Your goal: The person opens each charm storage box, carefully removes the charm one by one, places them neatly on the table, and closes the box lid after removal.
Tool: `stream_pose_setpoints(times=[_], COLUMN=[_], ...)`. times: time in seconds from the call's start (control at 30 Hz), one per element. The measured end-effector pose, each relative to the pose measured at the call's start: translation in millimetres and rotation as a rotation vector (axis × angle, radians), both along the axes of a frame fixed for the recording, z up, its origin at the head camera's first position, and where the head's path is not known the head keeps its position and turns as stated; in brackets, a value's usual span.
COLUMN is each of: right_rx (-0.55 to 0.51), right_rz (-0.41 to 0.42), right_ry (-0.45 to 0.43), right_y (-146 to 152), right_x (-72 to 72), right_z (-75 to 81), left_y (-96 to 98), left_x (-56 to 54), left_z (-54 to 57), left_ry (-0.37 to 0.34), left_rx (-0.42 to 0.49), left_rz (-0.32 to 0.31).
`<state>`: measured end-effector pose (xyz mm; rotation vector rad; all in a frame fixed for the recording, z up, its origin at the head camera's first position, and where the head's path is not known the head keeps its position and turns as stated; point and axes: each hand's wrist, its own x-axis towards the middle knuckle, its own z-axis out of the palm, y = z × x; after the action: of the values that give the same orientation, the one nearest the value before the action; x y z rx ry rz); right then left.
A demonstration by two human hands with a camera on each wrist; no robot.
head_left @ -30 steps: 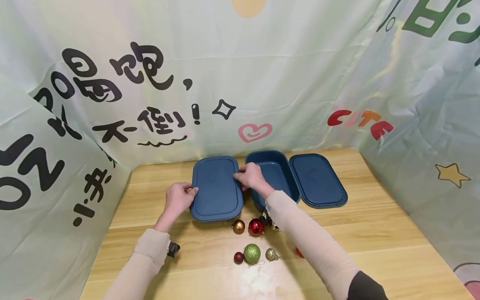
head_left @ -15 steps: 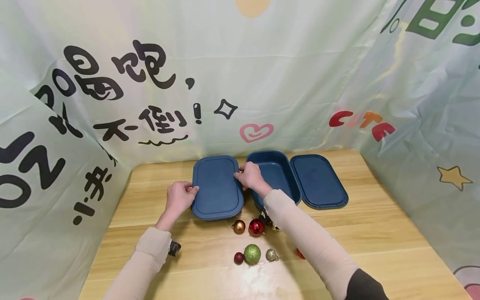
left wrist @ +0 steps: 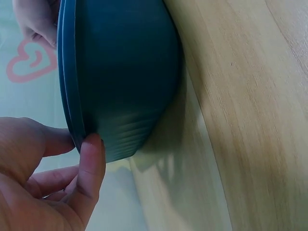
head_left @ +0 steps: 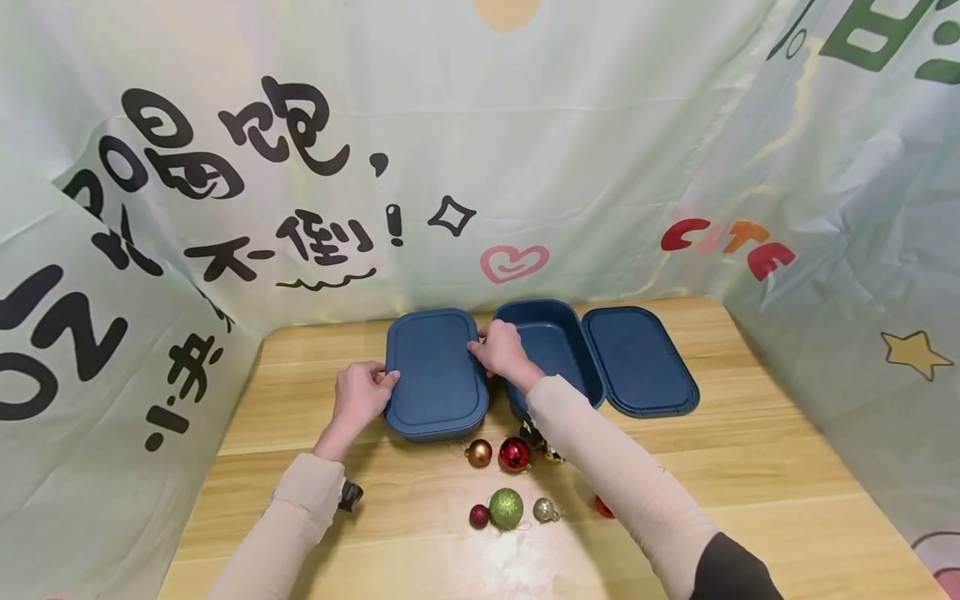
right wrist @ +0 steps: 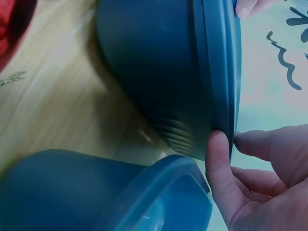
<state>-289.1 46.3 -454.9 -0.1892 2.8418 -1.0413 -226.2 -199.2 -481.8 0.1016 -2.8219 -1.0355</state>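
A blue lidded box stands at the back left of the table, its lid [head_left: 437, 375] seated on top. My left hand [head_left: 360, 392] pinches the lid's left rim. In the left wrist view the thumb presses the top face and a finger [left wrist: 91, 156] sits under the rim, beside the box wall [left wrist: 125, 62]. On the opposite side my right hand [head_left: 504, 348] pinches the right rim in the same way, a fingertip [right wrist: 219, 149] below it. Next to this box is a second blue box [head_left: 551, 342] without a lid, partly hidden by my right arm.
A loose blue lid [head_left: 641, 361] lies right of the uncovered box. In front are Christmas baubles: copper [head_left: 478, 453], shiny red [head_left: 514, 455], green glitter [head_left: 506, 508], dark red [head_left: 479, 517] and silver [head_left: 545, 510]. Another red bauble [head_left: 604, 507] is partly behind my right sleeve. A printed curtain [head_left: 450, 150] hangs behind.
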Motion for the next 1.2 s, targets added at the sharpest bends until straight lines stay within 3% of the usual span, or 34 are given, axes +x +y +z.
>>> stream_pose_setpoints(times=[0.33,0.4,0.5,0.6,0.67,0.77,0.93,1.07,1.2], right_rx=[-0.018,-0.052,-0.105,-0.122,-0.131,-0.144,-0.145,-0.127,-0.117], right_rz=[0.011,0.007,-0.002,-0.018,-0.032,-0.058,-0.097,-0.136,-0.174], right_ry=[-0.006,0.019,0.060,0.077,0.072,0.058,0.083,0.098,0.095], right_y=[14.4,24.2,44.3,67.4,82.9,104.0,134.2,156.0,176.1], right_x=[-1.7,-2.5,-4.8,-5.4,-5.0,-4.4,-3.7,-0.5,4.5], right_z=[9.5,14.5,21.7,25.2,25.3,23.1,17.0,11.2,6.7], left_y=[3.3,4.9,10.0,19.5,28.6,43.7,71.1,94.9,114.5], left_x=[-2.6,-2.6,-3.4,-5.6,-7.2,-11.1,-18.1,-23.4,-28.7], left_z=[0.8,3.0,9.4,17.9,24.8,32.7,38.8,37.3,33.2], left_ry=[-0.007,0.028,0.146,0.254,0.268,0.205,0.012,-0.093,-0.161], left_rx=[-0.015,-0.041,-0.061,-0.024,0.037,0.140,0.333,0.451,0.513], left_rz=[-0.006,0.005,0.020,0.003,-0.032,-0.083,-0.148,-0.189,-0.214])
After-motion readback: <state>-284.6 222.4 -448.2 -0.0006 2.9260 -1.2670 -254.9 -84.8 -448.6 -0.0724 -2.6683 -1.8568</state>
